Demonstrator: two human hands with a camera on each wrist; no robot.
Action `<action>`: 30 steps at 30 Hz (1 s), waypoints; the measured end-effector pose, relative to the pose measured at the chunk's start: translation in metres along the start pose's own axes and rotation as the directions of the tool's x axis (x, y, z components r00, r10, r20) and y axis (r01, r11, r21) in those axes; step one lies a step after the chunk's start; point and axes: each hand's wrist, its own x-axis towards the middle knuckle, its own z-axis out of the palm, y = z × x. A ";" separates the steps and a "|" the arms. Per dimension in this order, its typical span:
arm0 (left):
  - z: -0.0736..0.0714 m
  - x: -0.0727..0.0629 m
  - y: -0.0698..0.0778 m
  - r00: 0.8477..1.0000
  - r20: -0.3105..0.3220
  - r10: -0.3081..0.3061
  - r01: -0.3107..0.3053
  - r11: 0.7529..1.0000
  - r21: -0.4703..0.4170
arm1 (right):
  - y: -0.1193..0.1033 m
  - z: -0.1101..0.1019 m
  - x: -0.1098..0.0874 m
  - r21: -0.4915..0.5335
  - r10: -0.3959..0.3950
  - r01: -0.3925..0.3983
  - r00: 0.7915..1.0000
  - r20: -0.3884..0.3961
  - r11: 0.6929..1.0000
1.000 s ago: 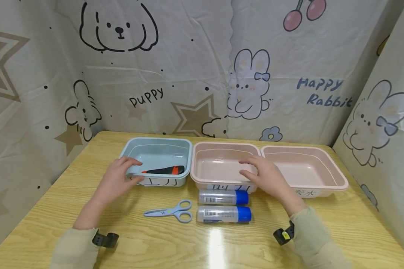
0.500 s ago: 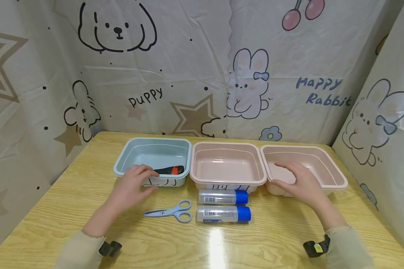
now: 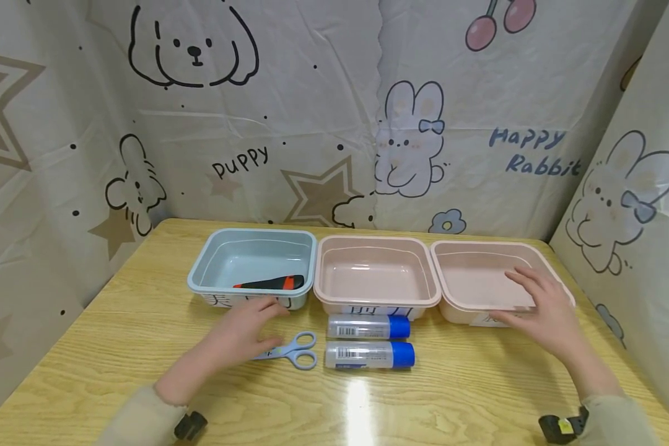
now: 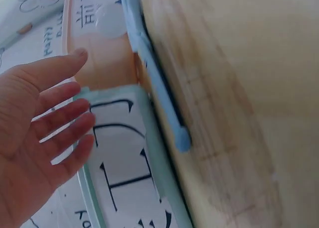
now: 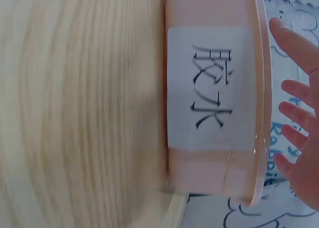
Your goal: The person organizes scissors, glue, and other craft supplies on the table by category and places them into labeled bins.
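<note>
My left hand [image 3: 240,331] hovers, fingers loosely spread and holding nothing, in front of the light-blue bin [image 3: 251,292]. It overlaps the blades of a pair of blue scissors [image 3: 302,356] lying on the table; their handles show beyond the fingers. In the left wrist view, the scissors [image 4: 167,93] lie to the right of the hand, apart from it. My right hand [image 3: 549,316], also holding nothing, is over the front right of the right pink bin [image 3: 468,272]. Its fingers are spread beside that bin's rim [image 5: 264,113] in the right wrist view.
Inside the blue bin lies a black and orange utility knife [image 3: 273,283]. A middle pink bin [image 3: 376,303] stands between the other two. Two clear glue tubes, one behind [image 3: 359,326] and one in front [image 3: 362,355], have blue caps. A printed cloth [image 3: 312,124] hangs behind the table.
My left hand has moved right and nearer, from the blue bin's rim to over the scissors. My right hand has moved right, from the middle pink bin to the right one.
</note>
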 end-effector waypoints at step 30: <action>0.018 -0.003 0.006 0.952 0.293 -0.085 0.116 0.989 -0.088 | 0.046 -0.015 -0.028 0.096 0.393 -0.412 0.904 0.170 0.906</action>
